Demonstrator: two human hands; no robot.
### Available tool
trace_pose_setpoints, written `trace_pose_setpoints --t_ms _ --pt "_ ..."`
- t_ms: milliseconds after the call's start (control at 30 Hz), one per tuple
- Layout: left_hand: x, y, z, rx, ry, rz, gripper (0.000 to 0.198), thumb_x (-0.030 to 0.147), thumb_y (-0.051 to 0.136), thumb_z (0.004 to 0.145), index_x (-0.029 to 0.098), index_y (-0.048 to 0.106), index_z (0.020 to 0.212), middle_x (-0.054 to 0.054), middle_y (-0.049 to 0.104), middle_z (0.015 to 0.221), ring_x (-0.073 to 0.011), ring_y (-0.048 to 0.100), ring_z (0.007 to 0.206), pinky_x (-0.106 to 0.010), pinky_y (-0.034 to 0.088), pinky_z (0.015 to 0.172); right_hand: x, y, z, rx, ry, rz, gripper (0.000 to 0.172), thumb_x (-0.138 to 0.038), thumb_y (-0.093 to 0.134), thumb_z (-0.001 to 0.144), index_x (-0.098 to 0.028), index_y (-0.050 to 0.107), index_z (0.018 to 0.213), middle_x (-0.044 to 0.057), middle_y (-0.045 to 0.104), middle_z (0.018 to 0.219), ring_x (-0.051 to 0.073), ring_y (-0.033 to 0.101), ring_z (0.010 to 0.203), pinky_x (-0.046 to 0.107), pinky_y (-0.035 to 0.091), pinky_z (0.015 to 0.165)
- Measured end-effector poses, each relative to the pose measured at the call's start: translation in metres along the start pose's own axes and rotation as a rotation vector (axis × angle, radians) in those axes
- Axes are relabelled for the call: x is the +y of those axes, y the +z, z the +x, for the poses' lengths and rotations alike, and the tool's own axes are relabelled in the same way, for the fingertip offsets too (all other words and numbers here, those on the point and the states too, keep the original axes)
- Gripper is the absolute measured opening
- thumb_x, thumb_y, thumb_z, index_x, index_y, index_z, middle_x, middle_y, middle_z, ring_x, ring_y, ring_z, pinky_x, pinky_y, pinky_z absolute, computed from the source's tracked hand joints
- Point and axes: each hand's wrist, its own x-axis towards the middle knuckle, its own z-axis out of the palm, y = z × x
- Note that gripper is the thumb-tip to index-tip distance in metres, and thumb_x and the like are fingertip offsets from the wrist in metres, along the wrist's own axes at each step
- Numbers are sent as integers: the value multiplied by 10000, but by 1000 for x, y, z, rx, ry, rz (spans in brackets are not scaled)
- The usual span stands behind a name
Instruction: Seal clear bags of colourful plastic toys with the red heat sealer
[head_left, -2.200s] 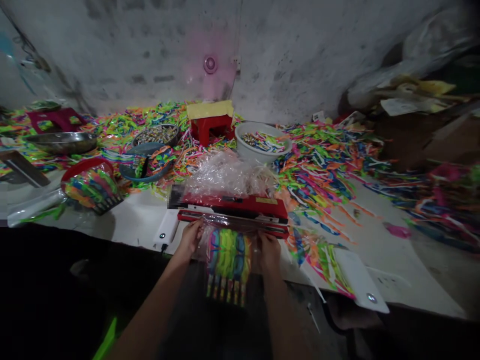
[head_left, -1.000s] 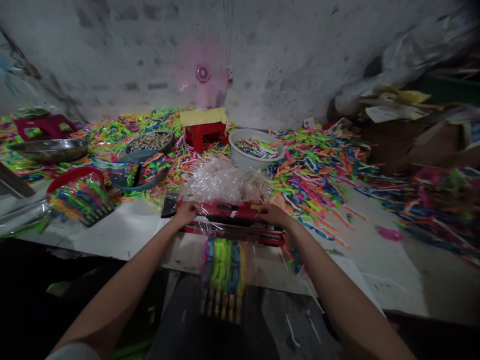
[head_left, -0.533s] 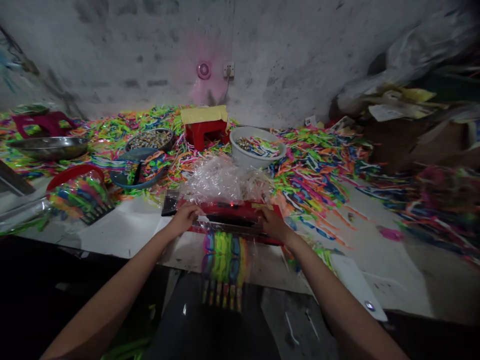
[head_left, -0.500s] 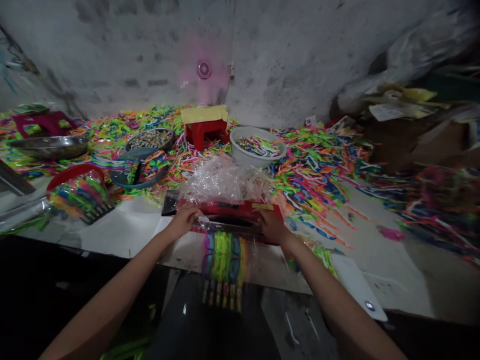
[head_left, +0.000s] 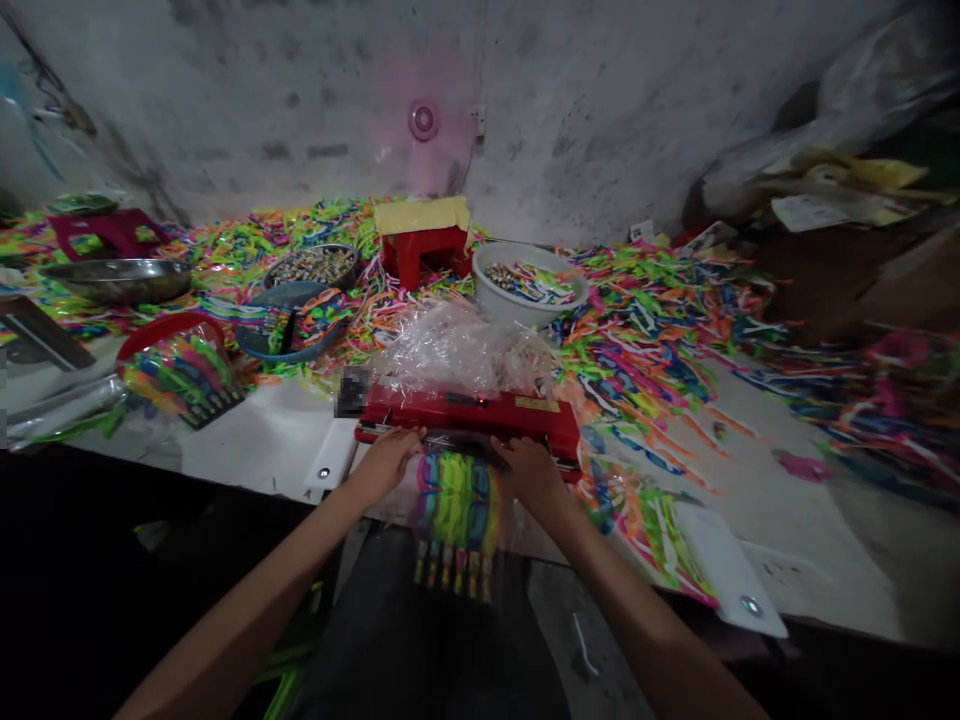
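Observation:
A red heat sealer (head_left: 465, 412) lies on the white table edge in front of me. A clear plastic bag of colourful toys (head_left: 456, 520) hangs from its front jaw toward my lap. My left hand (head_left: 390, 462) grips the bag's top left corner just under the sealer. My right hand (head_left: 529, 468) pinches the bag's top right corner, fingers closed on the plastic. A heap of crumpled clear bags (head_left: 465, 352) sits right behind the sealer.
Bright plastic toy pieces (head_left: 645, 330) cover the table. A white bowl (head_left: 525, 300), a blue bowl (head_left: 289, 335), a steel bowl (head_left: 116, 280), a red basket of packed toys (head_left: 180, 365) and a red stool (head_left: 424, 250) stand behind. A white device (head_left: 727, 575) lies at the right edge.
Both hands came off the sealer's top bar and dropped to the bag's upper corners. The sealer's bar now sits lower, and the view shifted slightly left.

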Motion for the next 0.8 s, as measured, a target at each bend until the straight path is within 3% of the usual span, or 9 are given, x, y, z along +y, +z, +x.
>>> trace_pose_setpoints --t_ms 133,267,333,567,800 --pt "6 -8 7 54 -98 -94 279 123 408 913 200 668 983 -78 725 1120 -235 628 1138 -425 426 1062 2 0 3 4 -21 18 568 -116 492 900 -182 467 1463 148 649 1193 266 560 1108 343 392 947" --pt "8 -16 18 132 -249 -205 259 185 398 933 199 657 950 -66 741 1015 -214 676 971 -327 501 870 2 -1 3 6 -30 14 569 -130 501 899 -186 466 1464 154 650 1214 265 567 1104 344 404 934" --pt "7 -21 25 147 -298 -231 251 187 413 921 190 663 931 -61 747 968 -210 681 929 -312 498 848 2 -2 2 8 -26 9 557 -140 494 910 -188 465 1464 157 648 1227 266 574 1101 346 408 928" --pt "-3 -30 44 152 -324 -371 255 253 453 903 169 680 821 -61 751 899 -222 680 876 -351 515 840 -1 -3 0 34 4 10 533 -128 484 924 -207 482 1451 153 629 1276 266 562 1163 344 405 947" --pt "2 -37 44 140 -322 -333 213 214 484 875 169 668 777 -41 737 844 -213 658 820 -327 515 784 0 -4 0 49 -25 15 525 -140 501 922 -209 489 1442 143 655 1218 260 575 1116 344 414 934"
